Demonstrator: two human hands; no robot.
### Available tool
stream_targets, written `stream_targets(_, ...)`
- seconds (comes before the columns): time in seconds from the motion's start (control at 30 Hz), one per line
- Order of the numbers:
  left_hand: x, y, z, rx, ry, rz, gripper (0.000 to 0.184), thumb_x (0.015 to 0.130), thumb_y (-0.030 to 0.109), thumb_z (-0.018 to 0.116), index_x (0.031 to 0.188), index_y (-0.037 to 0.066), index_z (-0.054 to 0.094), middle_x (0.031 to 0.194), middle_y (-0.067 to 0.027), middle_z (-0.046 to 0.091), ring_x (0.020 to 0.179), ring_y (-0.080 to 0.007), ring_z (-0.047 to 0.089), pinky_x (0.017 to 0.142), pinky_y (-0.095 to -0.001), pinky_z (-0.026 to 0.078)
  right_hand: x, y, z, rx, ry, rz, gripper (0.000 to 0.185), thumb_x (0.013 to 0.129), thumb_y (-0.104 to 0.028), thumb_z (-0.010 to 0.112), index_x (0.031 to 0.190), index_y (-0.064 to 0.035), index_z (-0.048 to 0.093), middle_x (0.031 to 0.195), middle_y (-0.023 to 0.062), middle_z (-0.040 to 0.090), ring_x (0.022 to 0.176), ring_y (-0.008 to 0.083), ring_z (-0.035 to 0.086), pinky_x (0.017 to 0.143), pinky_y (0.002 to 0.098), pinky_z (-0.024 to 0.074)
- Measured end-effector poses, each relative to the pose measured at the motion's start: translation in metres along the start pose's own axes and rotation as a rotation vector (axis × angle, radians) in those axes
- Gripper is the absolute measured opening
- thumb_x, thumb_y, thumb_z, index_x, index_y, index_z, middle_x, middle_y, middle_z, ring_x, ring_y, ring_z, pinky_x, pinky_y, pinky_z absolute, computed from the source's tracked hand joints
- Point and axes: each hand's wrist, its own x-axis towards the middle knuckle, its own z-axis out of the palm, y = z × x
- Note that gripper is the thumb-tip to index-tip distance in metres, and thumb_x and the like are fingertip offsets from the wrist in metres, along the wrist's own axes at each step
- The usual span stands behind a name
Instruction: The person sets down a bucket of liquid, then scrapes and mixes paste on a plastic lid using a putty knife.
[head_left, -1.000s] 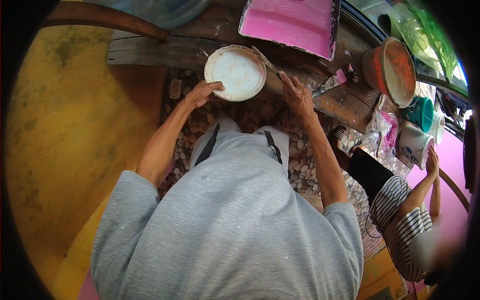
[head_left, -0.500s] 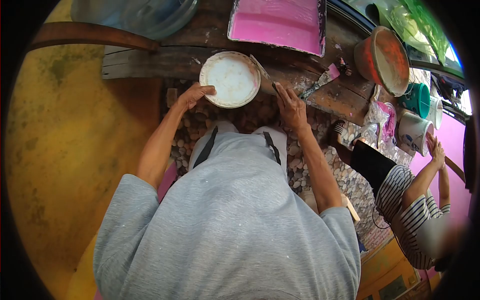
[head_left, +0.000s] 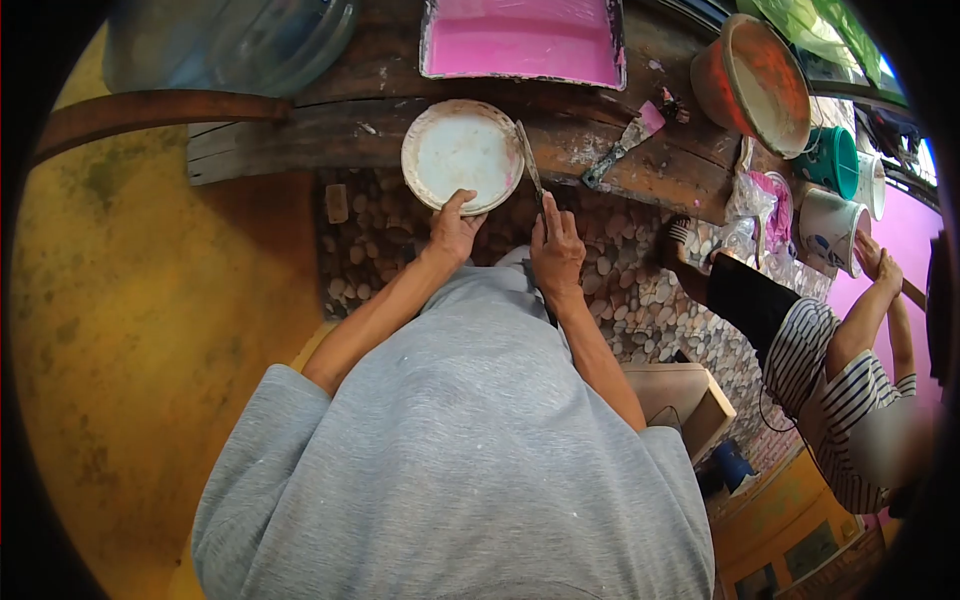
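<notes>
My left hand (head_left: 456, 228) grips a round white container (head_left: 460, 155) by its near rim, thumb on top. Its rim is stained, and its inside is white; whether it is a bowl or a lid I cannot tell. In my closed right hand (head_left: 558, 245) is a putty knife (head_left: 530, 160), its thin blade pointing up along the container's right edge. On the wooden surface to the right lies a scraper (head_left: 625, 145) smeared with paint. Behind the container sits a paint tray (head_left: 520, 45) holding pink paint.
A large clear plastic tub (head_left: 230, 50) is at upper left. Toward the right are an orange bucket (head_left: 715, 85), a green bucket (head_left: 828, 165) and a white bucket (head_left: 828, 225). A person in a striped shirt (head_left: 800, 350) is beyond them. Pebble-patterned floor (head_left: 640, 290) lies below.
My left hand has shifted from the container's left side to its near rim. My right hand has moved down and left with the putty knife, whose blade now stands more upright.
</notes>
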Motion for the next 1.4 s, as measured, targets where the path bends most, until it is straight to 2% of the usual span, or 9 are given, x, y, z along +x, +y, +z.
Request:
stream_targets(0.03, 0.004, -0.005, 0.001, -0.001, 0.005, -0.005, 0.043, 0.071, 0.003, 0.069, 0.111, 0.005, 0.055, 0.104, -0.0075, 0.06, 0.095, -0.0206, 0.06, 0.08, -0.0365, 0.051, -0.001, 0.002, -0.001, -0.002, -0.006, 0.003, 0.045, 0.085, -0.008, 0.059, 0.129, -0.0112, 0.05, 0.081, 0.01, 0.053, 0.061, 0.0274, 0.059, 0.052, 0.0383, 0.0493)
stream_targets(0.1, 0.009, -0.01, 0.003, 0.195, 0.202, 0.128, 0.039, 0.071, 0.005, 0.07, 0.106, 0.003, 0.054, 0.1, -0.0075, 0.061, 0.09, -0.02, 0.061, 0.076, -0.0337, 0.051, 0.0, 0.004, -0.002, 0.0, -0.032, -0.006, 0.045, 0.085, -0.008, 0.06, 0.128, -0.011, 0.051, 0.081, 0.0096, 0.053, 0.061, 0.027, 0.059, 0.052, 0.038, 0.0494)
stream_targets(0.23, 0.003, 0.005, 0.004, 0.27, 0.192, 0.154, 0.037, 0.07, 0.005, 0.072, 0.103, 0.003, 0.056, 0.093, -0.0063, 0.062, 0.083, -0.018, 0.061, 0.069, -0.0315, 0.05, 0.005, 0.009, 0.0, -0.007, -0.028, -0.049, 0.044, 0.084, -0.008, 0.06, 0.127, -0.0105, 0.052, 0.081, 0.0095, 0.052, 0.06, 0.0271, 0.059, 0.051, 0.0376, 0.0492)
stream_targets(0.3, 0.0, 0.013, 0.006, 0.378, 0.215, 0.261, 0.027, 0.07, 0.006, 0.071, 0.094, 0.0, 0.063, 0.088, -0.0071, 0.065, 0.071, -0.0155, 0.061, 0.055, -0.027, 0.05, 0.011, 0.012, 0.002, 0.017, -0.023, -0.089, 0.042, 0.084, -0.008, 0.06, 0.126, -0.0102, 0.054, 0.081, 0.0094, 0.052, 0.059, 0.0271, 0.059, 0.051, 0.0375, 0.0494)
stream_targets(0.4, 0.004, 0.022, 0.003, 0.456, 0.206, 0.3, 0.026, 0.069, 0.007, 0.072, 0.092, -0.002, 0.064, 0.083, -0.0072, 0.066, 0.065, -0.0144, 0.061, 0.051, -0.0249, 0.048, 0.02, 0.009, 0.007, 0.007, -0.002, -0.105, 0.04, 0.084, -0.008, 0.061, 0.123, -0.0097, 0.055, 0.08, 0.0094, 0.053, 0.059, 0.0269, 0.058, 0.052, 0.037, 0.0498)
stream_targets(0.63, 0.01, 0.034, -0.007, 0.551, 0.226, 0.301, 0.029, 0.067, 0.009, 0.072, 0.092, -0.003, 0.064, 0.082, -0.0069, 0.065, 0.063, -0.0133, 0.061, 0.051, -0.0243, 0.048, 0.029, 0.021, 0.014, 0.13, -0.01, -0.117, 0.04, 0.082, -0.004, 0.063, 0.121, -0.0093, 0.057, 0.082, 0.0105, 0.057, 0.065, 0.029, 0.06, 0.056, 0.0377, 0.0493)
stream_targets(0.73, 0.006, 0.036, -0.013, 0.603, 0.189, 0.229, 0.034, 0.071, 0.007, 0.072, 0.102, 0.0, 0.061, 0.09, -0.0063, 0.065, 0.073, -0.0147, 0.062, 0.059, -0.0268, 0.049, 0.019, 0.026, 0.012, 0.144, 0.029, -0.185, 0.041, 0.082, -0.004, 0.063, 0.122, -0.0102, 0.056, 0.079, 0.0085, 0.055, 0.061, 0.0249, 0.059, 0.054, 0.0351, 0.0503)
stream_targets(1.03, -0.003, 0.019, -0.005, 0.708, 0.095, 0.373, 0.035, 0.073, 0.008, 0.071, 0.106, 0.002, 0.061, 0.095, -0.0057, 0.065, 0.079, -0.0146, 0.062, 0.063, -0.0283, 0.05, -0.013, 0.022, 0.014, -0.048, 0.141, -0.167, 0.051, 0.078, 0.0, 0.064, 0.126, -0.0145, 0.055, 0.084, 0.0073, 0.056, 0.065, 0.0219, 0.06, 0.051, 0.0325, 0.0495)
stream_targets(1.4, 0.0, 0.033, -0.008, 0.635, 0.073, 0.198, 0.042, 0.075, 0.006, 0.069, 0.114, 0.004, 0.056, 0.102, -0.0056, 0.063, 0.089, -0.0167, 0.062, 0.071, -0.031, 0.052, -0.021, 0.021, 0.006, 0.033, 0.098, -0.181, 0.048, 0.079, -0.001, 0.065, 0.125, -0.0119, 0.055, 0.088, 0.0077, 0.058, 0.069, 0.0222, 0.061, 0.055, 0.0323, 0.05)
